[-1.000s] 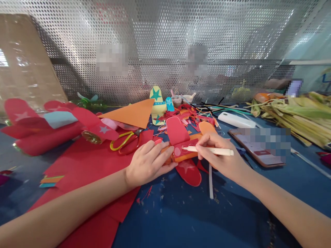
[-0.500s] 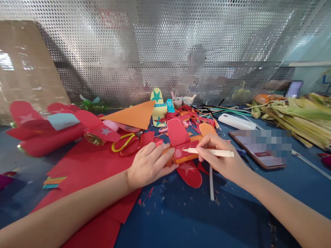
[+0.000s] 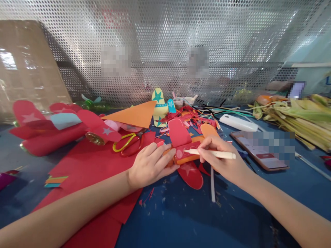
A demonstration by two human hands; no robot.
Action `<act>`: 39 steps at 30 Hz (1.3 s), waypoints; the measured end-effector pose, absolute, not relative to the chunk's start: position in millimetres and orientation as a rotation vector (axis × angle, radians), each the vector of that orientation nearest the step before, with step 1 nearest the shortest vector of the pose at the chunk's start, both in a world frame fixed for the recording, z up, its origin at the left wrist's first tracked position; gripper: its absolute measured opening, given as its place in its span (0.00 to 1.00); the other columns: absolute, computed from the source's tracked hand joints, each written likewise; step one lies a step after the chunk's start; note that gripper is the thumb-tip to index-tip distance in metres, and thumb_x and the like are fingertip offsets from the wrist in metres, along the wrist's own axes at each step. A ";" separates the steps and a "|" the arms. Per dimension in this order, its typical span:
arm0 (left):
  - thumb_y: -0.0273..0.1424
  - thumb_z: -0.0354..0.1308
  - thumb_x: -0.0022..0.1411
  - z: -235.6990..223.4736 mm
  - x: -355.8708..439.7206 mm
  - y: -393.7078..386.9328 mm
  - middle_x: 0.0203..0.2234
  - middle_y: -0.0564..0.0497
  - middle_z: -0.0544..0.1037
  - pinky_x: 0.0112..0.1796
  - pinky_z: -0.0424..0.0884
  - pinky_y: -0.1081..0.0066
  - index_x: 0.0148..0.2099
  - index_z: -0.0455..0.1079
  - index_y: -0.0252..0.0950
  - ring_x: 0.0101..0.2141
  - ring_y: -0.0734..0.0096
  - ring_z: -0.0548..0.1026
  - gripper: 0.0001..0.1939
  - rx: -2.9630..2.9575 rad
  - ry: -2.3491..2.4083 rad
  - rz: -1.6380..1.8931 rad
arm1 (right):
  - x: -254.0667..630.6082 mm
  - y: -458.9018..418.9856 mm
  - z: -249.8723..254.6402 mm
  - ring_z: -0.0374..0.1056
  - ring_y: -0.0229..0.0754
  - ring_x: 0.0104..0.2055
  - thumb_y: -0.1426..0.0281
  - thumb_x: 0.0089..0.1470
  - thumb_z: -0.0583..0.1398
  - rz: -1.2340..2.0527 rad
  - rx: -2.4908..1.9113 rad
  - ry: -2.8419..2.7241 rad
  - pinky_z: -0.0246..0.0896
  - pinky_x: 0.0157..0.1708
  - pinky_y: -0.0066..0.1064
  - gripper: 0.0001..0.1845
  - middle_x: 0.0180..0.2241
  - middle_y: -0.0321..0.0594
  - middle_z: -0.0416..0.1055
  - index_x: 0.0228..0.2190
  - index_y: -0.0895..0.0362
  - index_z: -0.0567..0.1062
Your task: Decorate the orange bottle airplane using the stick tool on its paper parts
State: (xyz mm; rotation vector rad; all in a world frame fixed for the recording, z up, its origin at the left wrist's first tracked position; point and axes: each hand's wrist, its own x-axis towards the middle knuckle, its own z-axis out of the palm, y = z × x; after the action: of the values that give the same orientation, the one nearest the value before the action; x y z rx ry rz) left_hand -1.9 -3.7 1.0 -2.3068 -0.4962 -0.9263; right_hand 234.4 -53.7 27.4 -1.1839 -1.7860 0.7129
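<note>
A red and orange paper airplane (image 3: pixel 181 136) lies on the blue table, its lower wing marked with a pale star. My left hand (image 3: pixel 152 165) is closed over its left end, fingers pressing it down and hiding that part. My right hand (image 3: pixel 221 156) pinches a white marker pen (image 3: pixel 224 155), held nearly level. The pen's tip touches the red strip on the plane's body, where pale round outlines show, one of them filled in. Scissors (image 3: pixel 125 142) with yellow and red handles lie beyond my left hand on sheets of red paper (image 3: pixel 88 168).
On the left stands a larger red paper plane (image 3: pixel 57 134). An orange paper sheet (image 3: pixel 134 113) and a yellow paper plane (image 3: pixel 159 108) are behind. Red scraps (image 3: pixel 184 115) lie at the back; a phone (image 3: pixel 261 151), white glue gun (image 3: pixel 238 122) and dried husks (image 3: pixel 294 117) sit right.
The pen tip has shifted slightly over the round outlines on the red strip, and one outline looks more filled in. The left hand keeps its hold. The whole view has drifted slightly.
</note>
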 end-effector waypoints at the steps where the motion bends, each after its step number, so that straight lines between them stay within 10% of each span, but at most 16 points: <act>1: 0.40 0.57 0.64 1.1 -1.8 -3.8 0.38 0.44 0.78 0.30 0.69 0.67 0.47 0.66 0.32 0.30 0.65 0.72 0.17 -2.306 -0.497 -0.926 | 234.4 -53.7 27.3 0.56 0.31 0.19 0.64 0.60 0.56 0.707 -1.183 -1.784 0.51 0.19 0.24 0.11 0.22 0.31 0.66 0.27 0.54 0.65; 39: 0.41 0.57 0.63 1.6 -1.1 -4.2 0.38 0.45 0.78 0.29 0.69 0.68 0.46 0.67 0.33 0.30 0.66 0.72 0.17 -2.308 -0.504 -0.923 | 235.4 -53.1 27.9 0.60 0.31 0.20 0.66 0.59 0.56 0.698 -1.176 -1.821 0.54 0.21 0.23 0.11 0.20 0.30 0.67 0.26 0.54 0.64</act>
State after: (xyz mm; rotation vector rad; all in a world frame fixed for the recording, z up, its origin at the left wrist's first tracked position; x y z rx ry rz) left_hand -1.1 -4.2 1.6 -2.3076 -0.5036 -0.9235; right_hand 235.4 -53.1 27.9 -1.1755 -1.8205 0.6981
